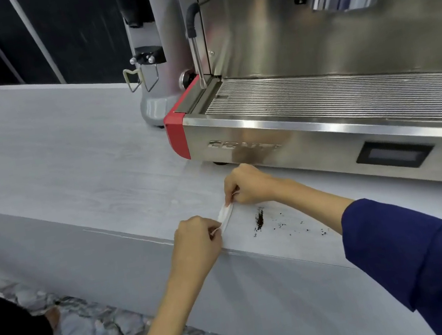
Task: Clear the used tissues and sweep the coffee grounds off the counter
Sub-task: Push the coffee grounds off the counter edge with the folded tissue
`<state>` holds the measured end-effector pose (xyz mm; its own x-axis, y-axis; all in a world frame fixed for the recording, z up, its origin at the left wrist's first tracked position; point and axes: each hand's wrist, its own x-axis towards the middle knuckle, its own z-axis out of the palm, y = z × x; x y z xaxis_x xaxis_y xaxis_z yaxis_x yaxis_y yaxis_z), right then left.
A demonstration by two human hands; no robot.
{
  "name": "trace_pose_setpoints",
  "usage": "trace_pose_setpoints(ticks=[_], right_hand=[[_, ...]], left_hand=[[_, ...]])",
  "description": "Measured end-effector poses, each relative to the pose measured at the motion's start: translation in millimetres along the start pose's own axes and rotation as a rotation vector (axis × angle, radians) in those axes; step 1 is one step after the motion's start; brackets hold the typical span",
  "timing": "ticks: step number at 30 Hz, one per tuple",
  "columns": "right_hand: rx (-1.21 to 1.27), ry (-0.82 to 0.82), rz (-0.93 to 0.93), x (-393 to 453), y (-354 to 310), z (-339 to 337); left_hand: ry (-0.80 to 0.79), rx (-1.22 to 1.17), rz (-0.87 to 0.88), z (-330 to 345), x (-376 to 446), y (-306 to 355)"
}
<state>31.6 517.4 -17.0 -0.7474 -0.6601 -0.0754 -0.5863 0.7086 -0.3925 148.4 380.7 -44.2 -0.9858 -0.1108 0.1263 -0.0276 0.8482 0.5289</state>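
The left hand (197,241) pinches the near end of a folded white tissue (227,216) at the counter (66,165) edge; the right hand (246,185) pinches its far end. Coffee grounds (259,221) lie just right of both sets of fingers. Beyond the right hand's fingers stands the espresso machine (330,74).

White tissue (227,216), dark brown coffee grounds (259,221) speckling the pale grey wood-grain counter (63,153); navy sleeve (425,258) lower right, red-cornered silver espresso machine (325,131) upper right.
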Motion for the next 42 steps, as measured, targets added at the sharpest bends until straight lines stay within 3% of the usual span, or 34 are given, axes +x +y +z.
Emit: trace_pose_setpoints(ticks=[21, 42], right_hand=[[-0.004, 0.031, 0.006, -73.9, 46.6, -18.3], [0.005, 0.07, 0.096, -116.9, 73.0, -24.5]], left_hand=[[-0.008, 0.056, -0.046, 41.1, -30.5, 80.9], [-0.016, -0.031, 0.045, 64.0, -45.3, 117.5]])
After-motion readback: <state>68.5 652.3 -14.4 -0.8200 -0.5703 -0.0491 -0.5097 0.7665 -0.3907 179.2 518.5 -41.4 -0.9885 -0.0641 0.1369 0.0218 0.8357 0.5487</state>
